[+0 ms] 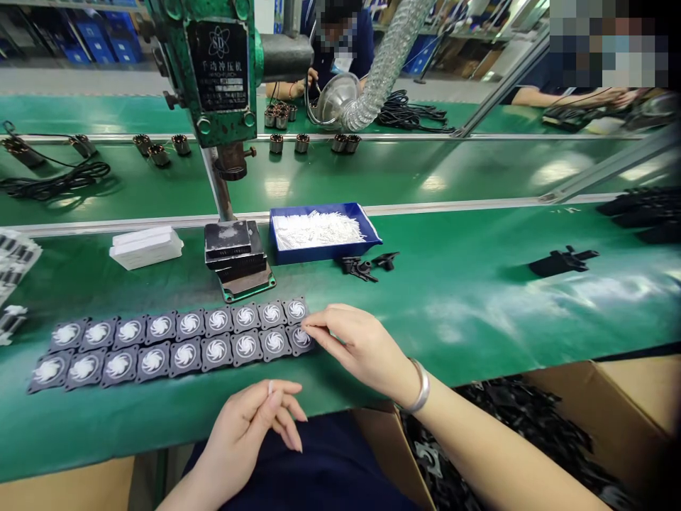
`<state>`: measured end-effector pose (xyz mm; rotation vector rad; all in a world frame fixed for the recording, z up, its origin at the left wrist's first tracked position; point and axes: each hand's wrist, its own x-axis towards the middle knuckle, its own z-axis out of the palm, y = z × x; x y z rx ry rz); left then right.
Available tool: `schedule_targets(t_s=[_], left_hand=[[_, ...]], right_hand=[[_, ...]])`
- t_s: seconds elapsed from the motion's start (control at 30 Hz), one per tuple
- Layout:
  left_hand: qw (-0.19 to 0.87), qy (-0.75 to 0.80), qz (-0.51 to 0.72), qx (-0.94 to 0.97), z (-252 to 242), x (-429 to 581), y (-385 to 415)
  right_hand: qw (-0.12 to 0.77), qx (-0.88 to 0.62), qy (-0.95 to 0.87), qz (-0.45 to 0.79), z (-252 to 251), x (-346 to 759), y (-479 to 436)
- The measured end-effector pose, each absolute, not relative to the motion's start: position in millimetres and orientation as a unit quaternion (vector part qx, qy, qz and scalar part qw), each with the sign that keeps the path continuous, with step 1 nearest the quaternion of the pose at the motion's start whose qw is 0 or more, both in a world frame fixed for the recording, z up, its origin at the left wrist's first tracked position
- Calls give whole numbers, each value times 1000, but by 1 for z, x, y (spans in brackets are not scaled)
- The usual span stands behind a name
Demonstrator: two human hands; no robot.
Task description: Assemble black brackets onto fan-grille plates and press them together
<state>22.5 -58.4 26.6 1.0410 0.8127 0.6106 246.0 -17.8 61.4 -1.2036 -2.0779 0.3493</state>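
Note:
Two rows of several dark square fan frames (175, 341) with white spiral centres lie on the green bench. My right hand (356, 344) rests at the right end of the rows, fingers pinched at the last frame (301, 336) in the near row. My left hand (255, 426) hangs below the bench edge over my lap, fingers loosely curled, a small white piece (270, 387) between two fingertips.
A green manual press (223, 71) stands behind the rows, with its black die block (234, 248). Beside it sit a blue tray of white pins (319, 231), white blocks (146, 246), loose black parts (364, 266). A cardboard box of black parts (532, 433) is at my right. Two people work across the conveyor.

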Motion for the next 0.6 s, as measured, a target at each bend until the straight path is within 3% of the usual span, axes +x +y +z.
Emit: schedule_targets(t_s=[0.17,0.33,0.5,0.6], left_hand=[[744,371,278,481,25,21,-58],[738,372,271,494,28,23,-55],[705,347,243,568,36,28,-50],[689,342,236,594,37,30,-50]], right_hand=[[314,-475,-814,112,65,249,-14],[431,-499,-750,57,90,250,-24],[332,-384,-798,325,83,231,-38],[346,-368,-778,373,69,222,-39]])
